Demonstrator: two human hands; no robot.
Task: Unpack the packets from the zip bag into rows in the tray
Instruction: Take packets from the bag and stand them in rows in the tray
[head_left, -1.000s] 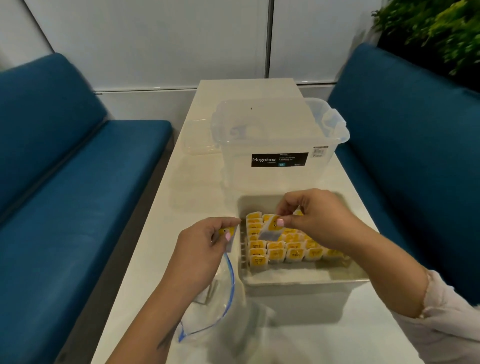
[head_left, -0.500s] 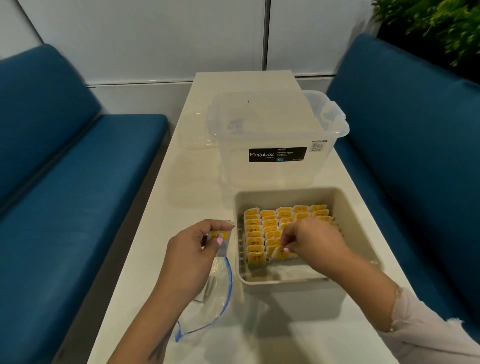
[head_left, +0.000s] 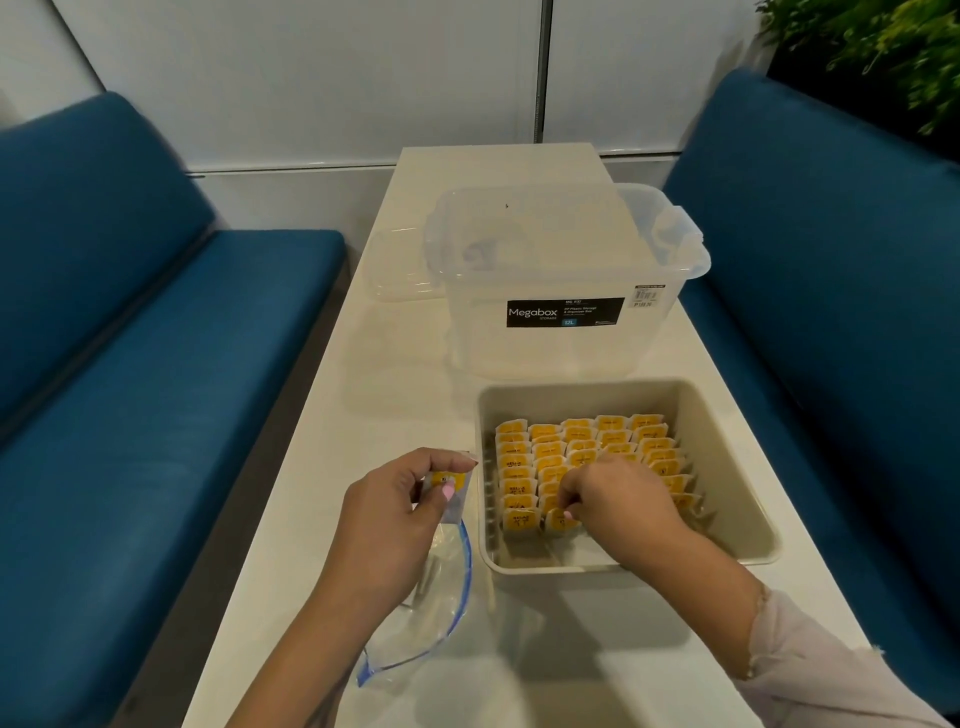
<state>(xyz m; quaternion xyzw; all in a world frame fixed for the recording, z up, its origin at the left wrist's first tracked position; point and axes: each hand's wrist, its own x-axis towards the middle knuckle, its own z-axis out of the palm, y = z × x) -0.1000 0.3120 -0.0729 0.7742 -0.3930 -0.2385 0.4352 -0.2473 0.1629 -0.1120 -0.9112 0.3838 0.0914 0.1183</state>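
A beige tray (head_left: 737, 467) on the white table holds several rows of yellow-labelled packets (head_left: 582, 447), standing upright. My right hand (head_left: 613, 499) is inside the tray and pinches a packet (head_left: 558, 521) at the near end of the second row from the left. Left of the tray, my left hand (head_left: 395, 514) holds another yellow packet (head_left: 447, 480) between thumb and fingers. Under that hand lies the clear zip bag (head_left: 436, 613) with a blue seal, its mouth open; I cannot tell what is inside.
A clear Megabox storage box (head_left: 561, 280) stands just behind the tray, with its clear lid (head_left: 400, 265) lying to its left. Blue benches run along both sides of the narrow table (head_left: 374, 374). A green plant (head_left: 883, 47) is at the top right.
My right hand has come down from above the tray's far rows to the near end, carrying its packet into the second row. My left hand stays put with its packet.
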